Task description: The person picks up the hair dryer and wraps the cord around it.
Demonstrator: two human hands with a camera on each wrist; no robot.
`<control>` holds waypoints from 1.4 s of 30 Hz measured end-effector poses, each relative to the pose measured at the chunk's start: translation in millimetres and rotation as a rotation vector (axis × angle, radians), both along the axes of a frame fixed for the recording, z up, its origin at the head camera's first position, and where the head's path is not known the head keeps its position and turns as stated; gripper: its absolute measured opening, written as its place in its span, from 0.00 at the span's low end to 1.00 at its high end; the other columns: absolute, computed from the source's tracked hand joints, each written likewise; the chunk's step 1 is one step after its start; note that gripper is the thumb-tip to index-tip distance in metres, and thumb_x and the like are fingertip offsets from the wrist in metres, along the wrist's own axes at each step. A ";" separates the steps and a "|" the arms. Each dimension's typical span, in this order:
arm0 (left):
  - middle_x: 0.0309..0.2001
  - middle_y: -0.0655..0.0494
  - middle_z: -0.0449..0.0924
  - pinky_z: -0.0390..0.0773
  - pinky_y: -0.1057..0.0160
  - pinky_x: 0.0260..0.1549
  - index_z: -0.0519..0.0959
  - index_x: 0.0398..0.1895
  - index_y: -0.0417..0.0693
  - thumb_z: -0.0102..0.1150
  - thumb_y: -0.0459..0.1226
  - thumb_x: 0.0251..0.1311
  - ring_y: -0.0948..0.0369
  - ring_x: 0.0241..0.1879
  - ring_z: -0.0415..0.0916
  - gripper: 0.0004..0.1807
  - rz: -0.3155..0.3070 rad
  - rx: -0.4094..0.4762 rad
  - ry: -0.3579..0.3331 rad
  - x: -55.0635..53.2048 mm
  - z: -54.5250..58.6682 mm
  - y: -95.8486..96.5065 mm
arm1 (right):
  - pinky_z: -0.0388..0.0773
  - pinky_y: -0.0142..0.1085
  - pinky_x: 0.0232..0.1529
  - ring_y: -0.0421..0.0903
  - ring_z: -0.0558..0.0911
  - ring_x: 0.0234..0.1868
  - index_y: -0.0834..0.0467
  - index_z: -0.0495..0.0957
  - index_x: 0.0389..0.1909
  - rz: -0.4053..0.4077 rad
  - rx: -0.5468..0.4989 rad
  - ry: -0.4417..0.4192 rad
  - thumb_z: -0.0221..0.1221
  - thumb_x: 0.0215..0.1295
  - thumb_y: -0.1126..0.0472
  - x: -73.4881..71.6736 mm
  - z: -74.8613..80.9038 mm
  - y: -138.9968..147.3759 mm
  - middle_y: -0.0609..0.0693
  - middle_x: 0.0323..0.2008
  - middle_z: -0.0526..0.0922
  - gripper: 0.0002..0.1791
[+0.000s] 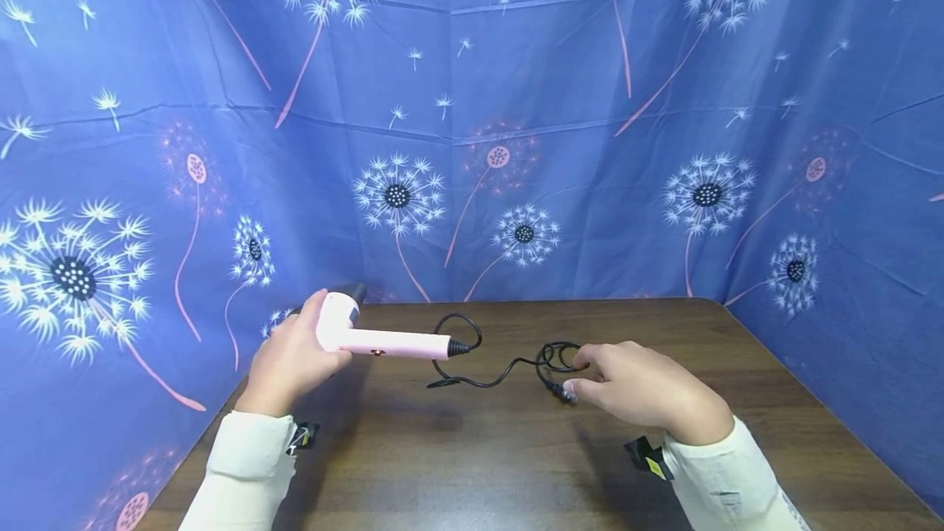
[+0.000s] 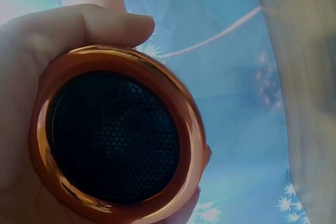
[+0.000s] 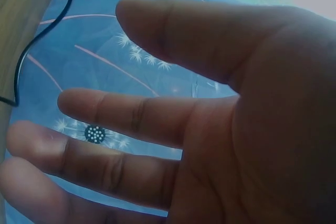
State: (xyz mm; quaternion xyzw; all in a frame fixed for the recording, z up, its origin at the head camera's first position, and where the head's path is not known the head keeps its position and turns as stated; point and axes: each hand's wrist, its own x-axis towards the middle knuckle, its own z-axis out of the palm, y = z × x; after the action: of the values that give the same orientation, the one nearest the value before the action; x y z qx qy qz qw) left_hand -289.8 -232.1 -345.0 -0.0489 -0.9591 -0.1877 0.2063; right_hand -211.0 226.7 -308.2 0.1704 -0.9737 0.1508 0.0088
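Observation:
My left hand (image 1: 291, 363) grips a pale pink hair dryer (image 1: 398, 344) round its head, its handle pointing right and a dark nozzle (image 1: 354, 293) facing away. In the left wrist view, the copper-coloured ring (image 2: 195, 129) frames a dark mesh intake (image 2: 113, 137), with the thumb across the base of the handle. A black cord (image 1: 487, 385) runs from the handle's end to a loose coil at the right. My right hand (image 1: 649, 388) is beside that coil, thumb and fingers apart. Its thumb overlaps the plug end (image 1: 556, 390) in the head view; the right wrist view shows nothing in the palm.
Everything is over a brown wooden table (image 1: 442, 465). A blue dandelion-print cloth (image 1: 590, 187) hangs behind it and along both sides. Small black straps with yellow marks are at both wrists, near the white sleeves (image 1: 719, 474).

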 end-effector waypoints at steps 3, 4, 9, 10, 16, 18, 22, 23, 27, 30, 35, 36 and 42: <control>0.52 0.33 0.82 0.78 0.39 0.31 0.59 0.79 0.54 0.75 0.52 0.42 0.39 0.44 0.82 0.57 0.004 0.007 -0.008 -0.1 0.5 5.6 | 0.80 0.45 0.40 0.36 0.82 0.36 0.48 0.83 0.53 0.001 0.002 0.003 0.63 0.67 0.37 -0.1 -1.4 -1.3 0.37 0.34 0.86 0.23; 0.53 0.33 0.82 0.79 0.40 0.30 0.59 0.79 0.54 0.75 0.52 0.42 0.39 0.44 0.82 0.57 0.006 0.008 -0.007 0.0 1.0 7.4 | 0.80 0.45 0.40 0.36 0.82 0.36 0.47 0.83 0.52 -0.002 0.004 0.001 0.63 0.67 0.38 0.2 -1.4 -1.9 0.38 0.34 0.86 0.22; 0.53 0.33 0.81 0.78 0.43 0.28 0.59 0.79 0.54 0.75 0.51 0.42 0.41 0.43 0.81 0.57 -0.005 0.020 0.002 -0.5 4.8 16.4 | 0.77 0.42 0.37 0.36 0.79 0.32 0.44 0.84 0.50 -0.005 -0.002 -0.001 0.63 0.68 0.39 0.8 -0.3 -2.7 0.36 0.31 0.84 0.18; 0.53 0.33 0.81 0.78 0.43 0.27 0.59 0.80 0.54 0.75 0.51 0.42 0.41 0.43 0.81 0.57 -0.006 0.021 0.003 -0.8 5.5 18.0 | 0.77 0.41 0.37 0.36 0.78 0.32 0.44 0.84 0.49 -0.004 -0.005 -0.001 0.63 0.68 0.39 1.0 0.2 -3.0 0.35 0.30 0.84 0.17; 0.54 0.35 0.82 0.77 0.46 0.27 0.58 0.80 0.57 0.74 0.51 0.42 0.43 0.42 0.82 0.58 -0.006 0.036 0.009 -2.3 9.0 26.9 | 0.77 0.40 0.36 0.34 0.78 0.30 0.44 0.84 0.47 0.022 0.003 0.072 0.63 0.69 0.40 -0.6 1.3 -4.6 0.33 0.29 0.82 0.15; 0.53 0.35 0.82 0.77 0.46 0.27 0.58 0.80 0.57 0.74 0.51 0.42 0.43 0.41 0.82 0.58 -0.012 0.035 0.019 -2.3 10.6 30.1 | 0.76 0.38 0.34 0.33 0.76 0.28 0.44 0.84 0.47 0.016 0.006 0.103 0.63 0.69 0.41 -1.6 1.6 -5.3 0.33 0.26 0.80 0.14; 0.52 0.36 0.82 0.77 0.45 0.28 0.59 0.80 0.56 0.74 0.51 0.42 0.42 0.42 0.81 0.57 -0.030 0.032 0.035 -0.9 15.1 37.4 | 0.71 0.34 0.28 0.33 0.72 0.23 0.43 0.83 0.43 0.003 -0.018 0.150 0.62 0.70 0.42 -2.7 2.8 -7.1 0.33 0.21 0.75 0.11; 0.52 0.36 0.82 0.78 0.44 0.29 0.59 0.79 0.56 0.74 0.51 0.42 0.42 0.42 0.82 0.57 -0.033 0.030 0.036 -0.6 16.0 39.1 | 0.70 0.34 0.26 0.34 0.72 0.22 0.43 0.83 0.42 0.001 -0.026 0.156 0.62 0.70 0.42 -2.7 3.2 -7.5 0.34 0.20 0.74 0.11; 0.53 0.36 0.82 0.78 0.43 0.30 0.59 0.80 0.56 0.74 0.50 0.42 0.42 0.42 0.82 0.57 -0.038 0.028 0.041 0.6 18.8 45.6 | 0.68 0.33 0.24 0.34 0.71 0.20 0.41 0.82 0.39 -0.009 -0.045 0.180 0.63 0.69 0.41 -3.1 4.2 -9.5 0.33 0.18 0.73 0.09; 0.52 0.37 0.82 0.78 0.43 0.30 0.59 0.80 0.56 0.74 0.51 0.42 0.42 0.41 0.82 0.57 -0.044 0.033 0.047 -0.1 20.9 51.2 | 0.71 0.33 0.26 0.32 0.73 0.22 0.40 0.82 0.41 0.003 -0.051 0.227 0.63 0.70 0.43 -5.1 4.3 -10.7 0.31 0.21 0.76 0.08; 0.53 0.38 0.82 0.79 0.42 0.31 0.59 0.80 0.57 0.74 0.51 0.42 0.41 0.42 0.82 0.57 -0.063 0.049 0.053 -2.5 25.0 61.7 | 0.75 0.34 0.33 0.28 0.75 0.28 0.44 0.81 0.51 0.033 -0.050 0.368 0.65 0.69 0.48 -7.3 6.2 -12.6 0.28 0.27 0.78 0.12; 0.53 0.38 0.82 0.79 0.42 0.31 0.59 0.80 0.57 0.74 0.51 0.42 0.41 0.43 0.82 0.57 -0.067 0.051 0.054 -3.3 25.6 63.8 | 0.75 0.34 0.33 0.28 0.75 0.28 0.44 0.81 0.53 0.037 -0.052 0.396 0.65 0.69 0.48 -7.1 6.9 -12.8 0.28 0.28 0.78 0.14; 0.53 0.39 0.82 0.79 0.43 0.32 0.60 0.80 0.58 0.74 0.51 0.41 0.42 0.42 0.82 0.57 -0.087 0.058 0.063 -7.9 29.1 74.5 | 0.77 0.33 0.33 0.28 0.77 0.29 0.46 0.77 0.61 0.050 -0.098 0.480 0.67 0.67 0.50 -5.9 11.6 -12.0 0.30 0.32 0.80 0.22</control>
State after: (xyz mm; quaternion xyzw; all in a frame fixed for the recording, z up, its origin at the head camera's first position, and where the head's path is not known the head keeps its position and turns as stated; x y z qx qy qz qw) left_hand -297.7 -157.6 -315.9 -0.0906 -0.9432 -0.2228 0.2294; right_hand -216.8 214.7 -296.6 0.2250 -0.9308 0.1531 0.2442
